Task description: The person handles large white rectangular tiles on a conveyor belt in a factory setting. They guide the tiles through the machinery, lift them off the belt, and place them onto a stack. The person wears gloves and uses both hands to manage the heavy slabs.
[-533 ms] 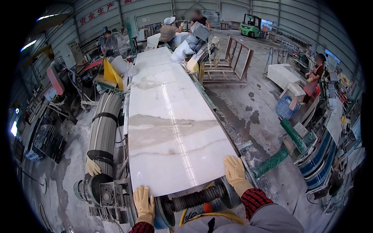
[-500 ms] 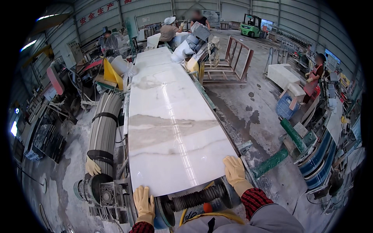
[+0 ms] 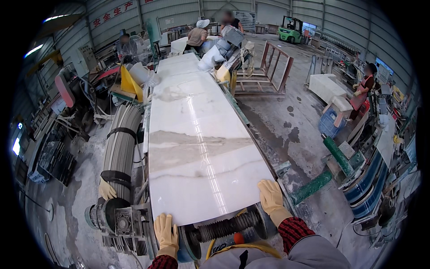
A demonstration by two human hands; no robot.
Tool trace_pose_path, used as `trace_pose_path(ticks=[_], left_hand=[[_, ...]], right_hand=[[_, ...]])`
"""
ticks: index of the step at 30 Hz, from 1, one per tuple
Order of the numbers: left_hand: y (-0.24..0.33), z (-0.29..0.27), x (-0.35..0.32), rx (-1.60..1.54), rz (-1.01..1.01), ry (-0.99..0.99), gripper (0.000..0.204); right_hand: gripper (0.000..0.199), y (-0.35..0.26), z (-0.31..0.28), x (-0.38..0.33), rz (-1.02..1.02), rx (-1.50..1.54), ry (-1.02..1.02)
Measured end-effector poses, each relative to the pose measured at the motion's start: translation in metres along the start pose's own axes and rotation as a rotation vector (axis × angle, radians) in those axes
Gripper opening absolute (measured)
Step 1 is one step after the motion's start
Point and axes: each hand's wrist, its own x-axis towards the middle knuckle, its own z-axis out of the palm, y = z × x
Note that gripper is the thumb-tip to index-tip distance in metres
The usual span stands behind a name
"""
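A long white marble-look slab (image 3: 204,179) with grey-brown veins lies flat on a roller machine and stretches away from me. My left hand (image 3: 166,234), in a cream glove, lies at the slab's near left corner with its fingers straight. At the near right corner rests my right hand (image 3: 272,200), also gloved, its fingers extended along the edge. Neither hand has anything wrapped in its fingers. Between my hands, below the slab's near edge, a black ridged roller (image 3: 228,227) shows, with an orange-red knob (image 3: 239,238) beside it.
Left of the slab stand a motor (image 3: 123,220), a strapped bundle of pale strips (image 3: 120,148) and a loose glove (image 3: 107,190). To the right are green rollers (image 3: 312,188) and a metal frame rack (image 3: 264,76). Several people work farther off; a green forklift (image 3: 290,29) is at the back.
Far off, the person in the white cap has shifted to the right and turned. My hands and the slab look nearly unchanged.
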Motion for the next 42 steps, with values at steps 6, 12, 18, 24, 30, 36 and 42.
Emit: trace_pose_path(ticks=[6, 12, 18, 24, 30, 36, 42], left_hand=[[0.0, 0.0, -0.003, 0.034, 0.028, 0.026, 0.05], [0.002, -0.001, -0.005, 0.04, 0.019, 0.025, 0.05], [0.004, -0.004, -0.007, 0.037, 0.014, 0.02, 0.05], [0.003, -0.002, -0.01, 0.034, 0.015, 0.023, 0.05], [0.004, -0.003, -0.012, 0.062, 0.002, 0.0, 0.051], [0.005, -0.003, -0.015, 0.052, -0.012, -0.014, 0.052], [0.003, 0.001, -0.018, 0.044, -0.017, 0.002, 0.053]], right_hand=[[0.028, 0.001, 0.0, -0.003, -0.007, 0.0, 0.015], [0.029, 0.0, 0.0, -0.007, -0.012, -0.01, 0.03], [0.029, -0.001, -0.001, -0.009, 0.005, 0.003, 0.004], [0.028, -0.001, -0.002, -0.011, 0.002, 0.005, 0.002], [0.028, -0.001, -0.002, -0.013, -0.007, 0.012, 0.015], [0.027, -0.006, -0.007, -0.012, -0.003, 0.004, 0.025], [0.028, -0.007, -0.008, -0.015, -0.016, 0.006, 0.042]])
